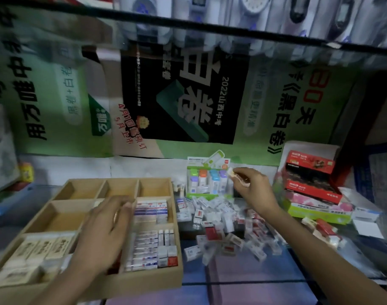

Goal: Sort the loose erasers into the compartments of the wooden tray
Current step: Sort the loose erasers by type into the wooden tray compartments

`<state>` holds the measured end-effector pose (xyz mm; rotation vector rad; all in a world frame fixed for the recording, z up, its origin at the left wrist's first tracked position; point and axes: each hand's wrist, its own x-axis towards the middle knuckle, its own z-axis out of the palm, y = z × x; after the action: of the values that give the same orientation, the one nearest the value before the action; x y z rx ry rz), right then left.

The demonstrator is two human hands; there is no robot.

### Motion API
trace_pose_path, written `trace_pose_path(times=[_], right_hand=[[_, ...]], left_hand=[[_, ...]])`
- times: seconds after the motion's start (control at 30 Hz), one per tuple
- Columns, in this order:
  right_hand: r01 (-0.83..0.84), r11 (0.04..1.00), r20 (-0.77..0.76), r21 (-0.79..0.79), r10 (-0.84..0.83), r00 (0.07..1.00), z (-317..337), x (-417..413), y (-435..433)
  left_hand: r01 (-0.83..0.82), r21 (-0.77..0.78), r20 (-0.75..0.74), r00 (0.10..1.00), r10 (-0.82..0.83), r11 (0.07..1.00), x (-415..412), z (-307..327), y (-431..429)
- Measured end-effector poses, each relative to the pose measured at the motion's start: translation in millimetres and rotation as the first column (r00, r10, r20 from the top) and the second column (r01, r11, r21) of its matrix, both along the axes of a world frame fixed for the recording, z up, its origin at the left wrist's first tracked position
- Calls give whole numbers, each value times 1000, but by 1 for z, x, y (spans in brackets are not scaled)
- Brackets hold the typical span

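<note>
A wooden tray (113, 180) with several compartments lies at the left. Its right-hand compartments hold rows of white, red and blue erasers (151, 249); the front left one holds beige erasers (37, 249); the back ones are bare. A pile of loose wrapped erasers (230, 230) lies right of the tray. My left hand (104, 232) hovers over the tray's middle, blurred, fingers loosely bent, with nothing seen in it. My right hand (252, 188) is raised above the pile and pinches a small white eraser (230, 172) between thumb and fingertips.
A green display box of coloured erasers (206, 183) stands behind the pile. Red boxes (309, 175) stacked on a green carton (320, 211) sit at the right. Posters cover the back wall. A shelf edge runs overhead. More erasers (324, 230) lie at the far right.
</note>
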<state>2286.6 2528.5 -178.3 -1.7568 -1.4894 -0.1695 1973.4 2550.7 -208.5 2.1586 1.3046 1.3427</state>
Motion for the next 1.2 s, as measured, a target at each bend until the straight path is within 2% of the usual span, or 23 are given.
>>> trace_pose_path(times=[0.07, 0.1, 0.17, 0.23, 0.3, 0.4, 0.5, 0.67, 0.83, 1.03, 1.1, 1.2], right_hand=[[-202, 979, -41, 5, 202, 979, 10, -53, 2], [-301, 953, -51, -11, 300, 952, 10, -81, 5], [-461, 884, -36, -81, 459, 888, 2, -134, 20], [-527, 831, 20, -179, 539, 842, -12, -180, 46], [-507, 815, 66, -281, 543, 837, -24, -212, 69], [-381, 820, 215, -427, 502, 838, -36, -236, 90], [-291, 848, 301, -443, 447, 843, -48, -248, 97], [-335, 852, 107, -403, 407, 907, -55, -255, 100], [-323, 847, -128, -422, 297, 946, -53, -256, 100], [-340, 815, -161, -470, 300, 940, -46, -257, 103], [-379, 828, -224, -414, 311, 924, -41, -248, 96], [-407, 872, -279, -271, 333, 901, -21, -214, 64]], left_hand=[[-139, -69, 52, 988, 143, 988, -26, 0, 6], [-242, -114, 7, 970, 245, 964, -43, -6, 10], [-403, -176, -172, 911, 375, 898, -67, -21, 10], [-431, -179, -352, 867, 352, 884, -71, -31, 9], [-406, -137, -448, 839, 309, 904, -67, -34, 11], [-396, -127, -476, 829, 295, 909, -68, -31, 14], [-402, -121, -491, 819, 297, 908, -71, -36, 16], [-395, -106, -484, 822, 299, 913, -71, -37, 17], [-388, -105, -480, 826, 295, 916, -72, -36, 16], [-365, -118, -475, 837, 271, 923, -73, -37, 18], [-323, -145, -404, 882, 242, 935, -75, -35, 16], [-207, -227, -201, 966, 162, 952, -80, -32, 14]])
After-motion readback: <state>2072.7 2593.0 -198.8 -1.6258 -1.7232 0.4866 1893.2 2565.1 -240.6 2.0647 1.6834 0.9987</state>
